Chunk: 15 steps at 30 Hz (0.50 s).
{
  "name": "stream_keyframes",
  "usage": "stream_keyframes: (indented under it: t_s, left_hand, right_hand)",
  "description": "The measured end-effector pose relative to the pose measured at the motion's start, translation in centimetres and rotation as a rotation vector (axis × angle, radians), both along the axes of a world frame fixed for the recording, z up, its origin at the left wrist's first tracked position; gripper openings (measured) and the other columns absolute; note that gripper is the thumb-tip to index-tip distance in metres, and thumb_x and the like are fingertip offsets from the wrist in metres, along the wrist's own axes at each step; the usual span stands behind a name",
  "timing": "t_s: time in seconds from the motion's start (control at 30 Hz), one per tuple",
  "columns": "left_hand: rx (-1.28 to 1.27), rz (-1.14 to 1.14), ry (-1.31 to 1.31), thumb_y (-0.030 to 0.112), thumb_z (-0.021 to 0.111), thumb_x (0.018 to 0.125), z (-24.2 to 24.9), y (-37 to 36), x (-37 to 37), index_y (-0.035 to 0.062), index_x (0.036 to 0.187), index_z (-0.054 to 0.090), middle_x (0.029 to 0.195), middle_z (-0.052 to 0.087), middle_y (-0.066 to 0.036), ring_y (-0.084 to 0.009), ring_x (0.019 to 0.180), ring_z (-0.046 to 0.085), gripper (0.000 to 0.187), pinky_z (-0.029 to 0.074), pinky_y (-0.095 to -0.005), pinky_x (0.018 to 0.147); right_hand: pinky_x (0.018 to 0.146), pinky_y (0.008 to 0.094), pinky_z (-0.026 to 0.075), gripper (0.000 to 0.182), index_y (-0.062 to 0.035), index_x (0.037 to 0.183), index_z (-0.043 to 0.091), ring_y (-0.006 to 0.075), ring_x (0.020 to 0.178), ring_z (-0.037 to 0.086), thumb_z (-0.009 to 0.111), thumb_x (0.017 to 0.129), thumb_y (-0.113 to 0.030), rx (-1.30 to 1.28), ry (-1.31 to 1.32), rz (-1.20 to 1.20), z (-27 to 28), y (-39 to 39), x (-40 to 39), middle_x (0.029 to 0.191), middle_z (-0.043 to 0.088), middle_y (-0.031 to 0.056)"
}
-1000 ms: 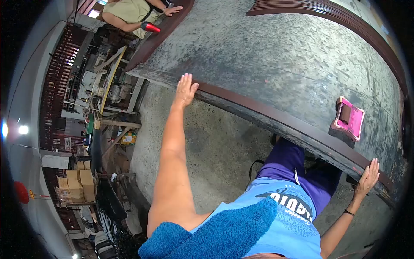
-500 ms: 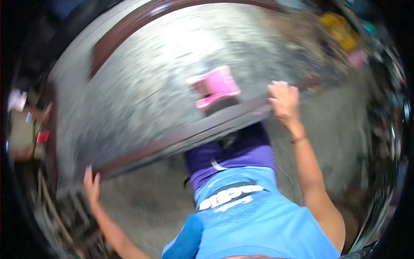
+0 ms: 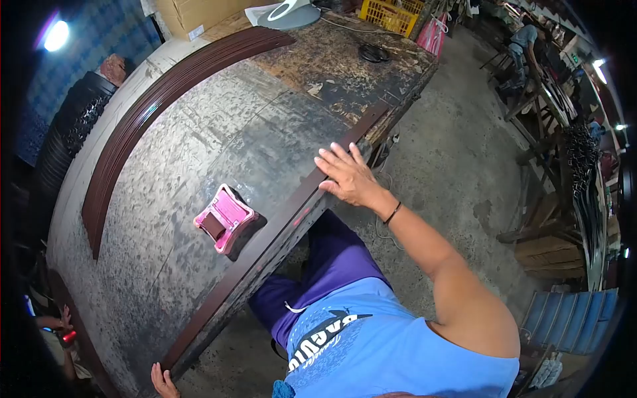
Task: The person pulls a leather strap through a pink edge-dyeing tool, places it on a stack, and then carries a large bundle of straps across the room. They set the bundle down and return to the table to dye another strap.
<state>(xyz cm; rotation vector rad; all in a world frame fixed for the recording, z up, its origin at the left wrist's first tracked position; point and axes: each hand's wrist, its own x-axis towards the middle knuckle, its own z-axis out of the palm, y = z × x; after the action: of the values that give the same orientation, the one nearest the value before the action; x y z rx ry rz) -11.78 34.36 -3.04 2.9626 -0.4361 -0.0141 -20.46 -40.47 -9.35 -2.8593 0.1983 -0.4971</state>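
A long dark brown strip (image 3: 245, 265) lies along the near edge of the worktable. My right hand (image 3: 352, 178) rests on its upper part, palm down with fingers spread. At its lower end is my left hand (image 3: 163, 382), fingers extended beside the strip's tip and partly cut off by the frame. A pink plastic holder (image 3: 232, 211) stands on the table just beyond the strip. In it sits a small dark brown block (image 3: 212, 226).
Stacked brown strips (image 3: 142, 123) lie along the table's far side. A yellow crate (image 3: 391, 14) and a coil of black cord (image 3: 373, 53) are at the far end. Another person (image 3: 523, 50) works at the upper right; someone else's hand (image 3: 65, 320) shows at the left.
My view has turned and become sharp. My right hand has gone from curled over the strip to lying on it with fingers spread. The strip still lies along the edge.
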Motion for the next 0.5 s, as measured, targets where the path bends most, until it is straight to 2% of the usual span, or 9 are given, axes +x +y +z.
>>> stream_keyframes:
  t_s: [0.03,0.1,0.13,0.2,0.27,0.3,0.37,0.5]
  left_hand:
    - [0.011,0.002,-0.005,0.032,0.056,0.094,-0.2,0.3,0.4,0.0039,0.121,0.060,0.125,0.058,-0.017,-0.0336,0.118,0.052,0.039,0.039,-0.0416,0.100]
    - [0.064,0.127,0.114,0.022,0.055,0.093,-1.8,0.4,1.5,0.0035,0.124,0.058,0.126,0.056,-0.017,-0.0329,0.123,0.046,0.037,0.035,-0.0410,0.104]
    - [0.051,0.106,0.051,0.023,0.059,0.090,-2.8,-0.3,1.4,0.0029,0.119,0.061,0.120,0.058,-0.016,-0.0339,0.115,0.051,0.036,0.039,-0.0420,0.098]
    - [-0.011,-0.139,-0.086,0.022,0.060,0.089,-3.0,-4.2,1.7,0.0005,0.112,0.063,0.108,0.060,-0.017,-0.0341,0.104,0.054,0.032,0.042,-0.0429,0.092]
    - [-0.124,-0.350,-0.113,0.019,0.065,0.084,-2.2,-9.8,1.9,-0.0009,0.105,0.063,0.102,0.061,-0.016,-0.0351,0.098,0.056,0.029,0.043,-0.0427,0.087]
    - [-0.136,-0.351,-0.131,0.017,0.066,0.082,-1.7,-13.3,1.3,-0.0015,0.104,0.063,0.099,0.060,-0.015,-0.0341,0.097,0.055,0.030,0.042,-0.0418,0.087]
    - [-0.223,-0.390,-0.128,0.016,0.068,0.080,-2.9,-17.8,1.0,-0.0010,0.104,0.063,0.099,0.058,-0.013,-0.0319,0.097,0.053,0.030,0.041,-0.0397,0.089]
    - [-0.366,-0.441,-0.186,0.014,0.071,0.078,-3.7,-26.8,0.5,0.0003,0.105,0.063,0.094,0.056,-0.013,-0.0301,0.091,0.052,0.031,0.041,-0.0383,0.083]
  right_hand:
    - [0.110,0.0580,0.018,0.056,-0.0117,0.133,0.050,0.0339,0.135,0.032,0.043,0.093,-0.051,-0.044,-0.001,-0.018,-0.1,-0.8,0.0,0.142,0.043,0.0114]
    - [0.110,0.0576,0.018,0.054,-0.0143,0.132,0.052,0.0337,0.135,0.032,0.043,0.093,-0.051,-0.091,-0.017,-0.072,-0.6,-2.8,0.0,0.141,0.044,0.0110]
    - [0.110,0.0576,0.019,0.054,-0.0134,0.132,0.052,0.0336,0.135,0.032,0.043,0.093,-0.050,-0.121,-0.027,-0.107,-0.7,-4.1,0.1,0.141,0.044,0.0106]
    - [0.110,0.0572,0.019,0.055,-0.0115,0.132,0.051,0.0334,0.135,0.032,0.044,0.093,-0.050,-0.170,0.011,-0.199,0.0,-7.0,0.1,0.142,0.043,0.0102]
    - [0.111,0.0559,0.018,0.058,-0.0096,0.133,0.049,0.0331,0.136,0.030,0.044,0.093,-0.050,-0.168,0.063,-0.302,0.3,-9.2,0.3,0.144,0.041,0.0108]
    - [0.111,0.0551,0.017,0.059,-0.0085,0.134,0.048,0.0330,0.137,0.028,0.044,0.093,-0.051,-0.157,0.068,-0.347,0.1,-9.9,0.2,0.145,0.039,0.0113]
    - [0.112,0.0538,0.016,0.063,-0.0075,0.136,0.045,0.0330,0.139,0.026,0.044,0.092,-0.052,-0.082,0.130,-0.308,1.1,-8.7,0.2,0.147,0.037,0.0126]
    - [0.111,0.0556,0.017,0.071,-0.0025,0.136,0.044,0.0350,0.136,0.029,0.045,0.090,-0.056,-0.173,0.045,-0.057,0.1,-1.6,-0.6,0.145,0.038,0.0163]
